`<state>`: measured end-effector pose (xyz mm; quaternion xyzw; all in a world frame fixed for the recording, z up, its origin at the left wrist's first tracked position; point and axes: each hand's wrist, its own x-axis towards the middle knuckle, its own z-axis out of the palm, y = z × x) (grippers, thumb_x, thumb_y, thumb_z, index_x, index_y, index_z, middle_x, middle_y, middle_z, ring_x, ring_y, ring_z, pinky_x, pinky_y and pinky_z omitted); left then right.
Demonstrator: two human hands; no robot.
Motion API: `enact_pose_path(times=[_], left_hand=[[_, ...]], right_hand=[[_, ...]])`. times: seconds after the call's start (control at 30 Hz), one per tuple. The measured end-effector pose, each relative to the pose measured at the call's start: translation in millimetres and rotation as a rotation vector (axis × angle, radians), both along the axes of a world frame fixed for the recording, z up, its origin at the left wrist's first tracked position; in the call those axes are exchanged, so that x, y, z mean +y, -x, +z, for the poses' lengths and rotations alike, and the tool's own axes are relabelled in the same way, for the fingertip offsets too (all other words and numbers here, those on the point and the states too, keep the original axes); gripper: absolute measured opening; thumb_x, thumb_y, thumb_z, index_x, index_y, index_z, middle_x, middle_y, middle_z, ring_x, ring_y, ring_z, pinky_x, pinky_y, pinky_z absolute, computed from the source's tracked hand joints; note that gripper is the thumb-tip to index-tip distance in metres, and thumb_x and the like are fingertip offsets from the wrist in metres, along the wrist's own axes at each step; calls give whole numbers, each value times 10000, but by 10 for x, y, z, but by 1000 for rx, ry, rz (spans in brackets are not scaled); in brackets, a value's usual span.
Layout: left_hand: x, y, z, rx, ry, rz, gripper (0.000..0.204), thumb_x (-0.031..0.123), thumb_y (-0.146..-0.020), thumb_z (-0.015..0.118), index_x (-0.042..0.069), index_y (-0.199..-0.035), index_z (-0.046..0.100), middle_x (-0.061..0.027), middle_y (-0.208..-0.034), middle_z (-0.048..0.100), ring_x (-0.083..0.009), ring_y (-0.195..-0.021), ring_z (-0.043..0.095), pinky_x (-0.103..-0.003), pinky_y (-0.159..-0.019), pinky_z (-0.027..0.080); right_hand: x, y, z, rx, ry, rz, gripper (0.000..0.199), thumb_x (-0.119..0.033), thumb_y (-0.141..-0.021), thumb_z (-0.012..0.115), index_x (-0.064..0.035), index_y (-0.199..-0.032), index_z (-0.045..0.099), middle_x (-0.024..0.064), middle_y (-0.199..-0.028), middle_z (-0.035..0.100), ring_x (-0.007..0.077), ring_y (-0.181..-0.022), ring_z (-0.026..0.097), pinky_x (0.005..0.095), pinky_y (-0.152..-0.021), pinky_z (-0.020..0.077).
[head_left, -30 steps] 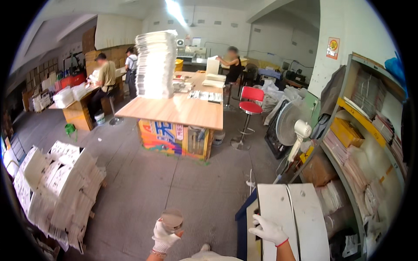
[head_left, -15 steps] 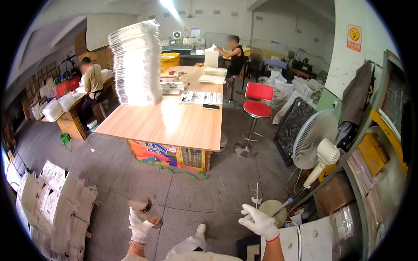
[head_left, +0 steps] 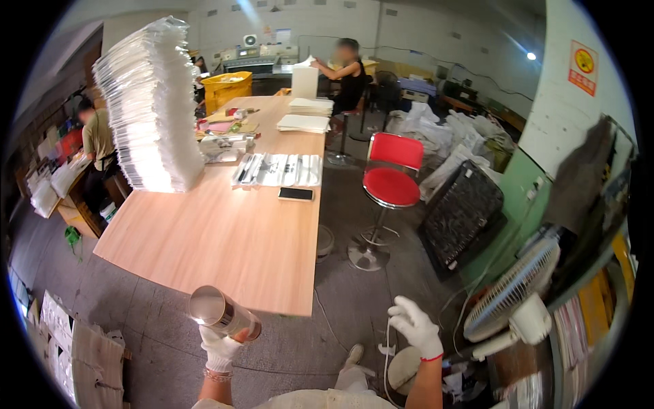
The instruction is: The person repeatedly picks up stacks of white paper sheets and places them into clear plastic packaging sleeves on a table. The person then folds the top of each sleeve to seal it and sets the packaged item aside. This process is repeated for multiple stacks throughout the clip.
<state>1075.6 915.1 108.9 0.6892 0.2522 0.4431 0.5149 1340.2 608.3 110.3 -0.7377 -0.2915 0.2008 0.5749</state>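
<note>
Gripping a steel cup [head_left: 223,313] tilted, mouth up-left, left hand [head_left: 221,350]; right hand [head_left: 415,327] open.

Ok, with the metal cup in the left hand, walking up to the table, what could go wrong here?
1. The metal cup is tilted in the left hand; anything inside could spill, though its contents cannot be seen.
2. The right hand is close to a thin cord near the fan; it could snag.
3. The tall paper stack on the table could topple if bumped.
</note>
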Motion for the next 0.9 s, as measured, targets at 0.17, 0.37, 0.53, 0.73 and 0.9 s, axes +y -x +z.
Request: enact_pose_path(times=[0.17,0.37,0.53,0.73,0.9], left_hand=[[35,-1302,-204,-166,-1,269,788,413,-587,849,-10,-1141,481,-77,-1009,584,-198,-914,585,-337,-788,487],[283,-2490,-23,-74,-28,373,693,356,-597,849,-8,-1089,523,-63,-964,606,-187,-875,597,-325,-772,489],[485,-3157,-94,-60,44,563,584,190,-594,840,-4,-1055,540,-59,-954,612,-179,-858,607,-315,-768,494],[1179,-3679,-448,-71,26,727,689,153,-592,840,25,-1171,487,-48,-1054,586,-192,-942,582,-320,-822,478],[1953,-4279,-663,-52,-19,855,762,170,-599,850,34,-1223,435,-54,-1117,555,-194,-998,563,-337,-853,477]], right_hand=[[827,-2158,-252,84,-534,54,477,-90,-878,572,20,-1305,390,141,-1041,590,173,-845,603,306,-755,514],[1851,-3944,-76,197,-605,281,409,-108,-918,516,28,-1284,394,142,-1006,588,160,-794,598,299,-699,512],[2518,-4763,-280,392,-543,317,426,-122,-912,529,15,-1292,394,156,-1015,598,190,-776,619,348,-714,536],[3494,-5680,-527,429,-316,373,430,-133,-906,539,16,-1286,405,140,-1014,603,186,-767,625,352,-707,549],[4497,-6587,-522,380,-265,418,428,-153,-900,546,4,-1277,418,124,-1002,605,178,-768,625,333,-696,546]])
